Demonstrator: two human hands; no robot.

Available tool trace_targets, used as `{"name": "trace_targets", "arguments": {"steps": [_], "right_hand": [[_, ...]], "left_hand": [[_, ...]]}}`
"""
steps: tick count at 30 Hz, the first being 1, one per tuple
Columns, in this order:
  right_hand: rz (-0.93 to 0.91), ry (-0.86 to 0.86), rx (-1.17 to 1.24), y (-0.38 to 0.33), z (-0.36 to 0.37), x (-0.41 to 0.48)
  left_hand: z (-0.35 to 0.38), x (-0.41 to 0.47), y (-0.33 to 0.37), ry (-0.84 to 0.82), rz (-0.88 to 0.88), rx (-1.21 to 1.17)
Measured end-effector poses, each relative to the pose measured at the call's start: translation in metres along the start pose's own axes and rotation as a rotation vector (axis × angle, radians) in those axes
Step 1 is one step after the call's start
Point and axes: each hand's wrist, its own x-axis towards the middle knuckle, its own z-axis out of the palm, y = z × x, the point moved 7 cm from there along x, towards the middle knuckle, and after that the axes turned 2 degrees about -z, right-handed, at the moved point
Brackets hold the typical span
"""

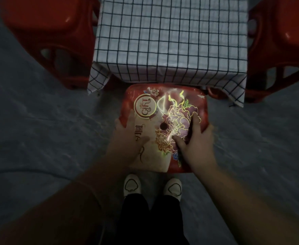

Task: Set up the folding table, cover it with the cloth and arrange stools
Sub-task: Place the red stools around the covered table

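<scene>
A small table stands ahead of me under a white cloth with a dark grid (170, 38) that hangs over its near edge. Right in front of that edge is a red stool with a flower print and a "GIFT" logo on its seat (162, 110). My left hand (129, 137) grips the seat's left edge, thumb lying on top. My right hand (196, 138) grips the right edge with its fingers spread over the print. A plain red stool (44, 36) stands at the table's left side, and another red stool (285, 41) at its right side.
The floor (39, 129) is grey and dimly lit. My feet in white shoes (152, 186) stand just behind the printed stool. The cloth's corners hang down at the near left (97, 82) and near right (237, 92) of the table.
</scene>
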Motion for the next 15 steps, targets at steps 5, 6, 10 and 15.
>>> {"name": "trace_targets", "arguments": {"steps": [5,6,10,15], "right_hand": [[-0.01,-0.069,0.041,0.004,0.001,0.0],[-0.007,-0.082,0.057,0.006,0.0,-0.001],[0.029,-0.132,0.094,0.013,0.001,-0.009],[0.038,-0.148,0.146,0.017,-0.001,-0.02]], "left_hand": [[-0.002,-0.006,-0.001,-0.017,-0.064,-0.019],[-0.001,-0.007,-0.002,-0.034,-0.091,-0.044],[0.0,-0.013,-0.004,-0.042,-0.142,-0.137],[0.008,-0.03,-0.016,-0.047,-0.15,-0.127]]}}
